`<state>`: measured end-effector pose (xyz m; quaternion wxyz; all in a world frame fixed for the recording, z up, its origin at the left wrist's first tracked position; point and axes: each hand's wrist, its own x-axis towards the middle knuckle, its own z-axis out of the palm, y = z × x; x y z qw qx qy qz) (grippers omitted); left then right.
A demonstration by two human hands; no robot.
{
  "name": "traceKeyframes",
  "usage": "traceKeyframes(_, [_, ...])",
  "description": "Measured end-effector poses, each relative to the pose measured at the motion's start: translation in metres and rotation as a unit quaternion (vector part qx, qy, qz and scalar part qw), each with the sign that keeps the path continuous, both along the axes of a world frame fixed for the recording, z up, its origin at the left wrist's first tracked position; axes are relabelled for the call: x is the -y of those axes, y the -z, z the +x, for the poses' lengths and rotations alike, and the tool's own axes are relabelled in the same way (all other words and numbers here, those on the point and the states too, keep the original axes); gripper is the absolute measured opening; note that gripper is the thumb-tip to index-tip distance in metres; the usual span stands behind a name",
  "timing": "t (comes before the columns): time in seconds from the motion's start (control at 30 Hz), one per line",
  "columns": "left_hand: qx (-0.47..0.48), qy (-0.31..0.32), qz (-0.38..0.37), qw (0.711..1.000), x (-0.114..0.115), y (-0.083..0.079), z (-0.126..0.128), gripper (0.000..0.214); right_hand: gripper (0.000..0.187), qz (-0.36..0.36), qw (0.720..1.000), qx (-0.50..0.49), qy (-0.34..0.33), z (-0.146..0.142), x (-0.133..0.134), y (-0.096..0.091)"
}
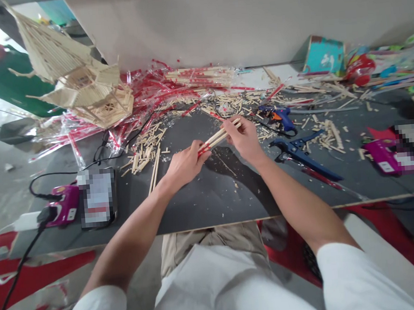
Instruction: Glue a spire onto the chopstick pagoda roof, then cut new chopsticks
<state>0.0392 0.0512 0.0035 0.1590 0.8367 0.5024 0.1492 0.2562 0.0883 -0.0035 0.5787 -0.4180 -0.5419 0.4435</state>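
Observation:
Between my two hands, above the middle of the dark tabletop, is a small bundle of wooden chopsticks (217, 137) in clear wrappers with red print. My left hand (188, 162) is closed around the lower left end, where the red print shows. At the upper right end, my right hand (240, 135) pinches the bare wooden tips. Just left of my left hand lie a few loose chopsticks (155, 167). To the right of my right hand rest a blue glue gun (282, 118) and a dark blue cutter with long handles (305, 156).
A pagoda model (83, 90) of wooden sticks stands back left, near a pile of red-printed wrappers (151, 90). Cut stick pieces (145, 148) litter the table. A phone (98, 198) and purple power strip (65, 204) lie left; another purple power strip (389, 156) lies right.

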Motion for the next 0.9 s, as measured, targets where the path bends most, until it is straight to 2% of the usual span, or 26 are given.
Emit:
traceKeyframes(0.1, [-0.073, -0.016, 0.037, 0.997, 0.001, -0.001, 0.000, 0.035, 0.042, -0.047, 0.996, 0.012, -0.070, 0.006, -0.004, 0.001])
traceKeyframes(0.2, [-0.132, -0.011, 0.041, 0.990, 0.001, -0.002, 0.000, 0.039, 0.041, -0.046, 0.994, 0.025, -0.098, 0.012, -0.005, 0.002])
traceKeyframes(0.37, [-0.191, -0.012, 0.055, 0.980, 0.000, -0.006, -0.005, 0.019, 0.045, -0.116, 0.978, 0.087, -0.151, 0.018, -0.005, 0.001])
traceKeyframes(0.53, [-0.216, -0.014, 0.066, 0.974, -0.002, -0.013, -0.009, 0.016, 0.044, -0.138, 0.972, 0.127, -0.143, 0.018, -0.007, 0.005])
traceKeyframes(0.9, [-0.240, -0.027, 0.077, 0.967, -0.010, -0.022, -0.020, 0.018, 0.052, -0.129, 0.978, 0.108, -0.122, 0.025, -0.010, -0.004])
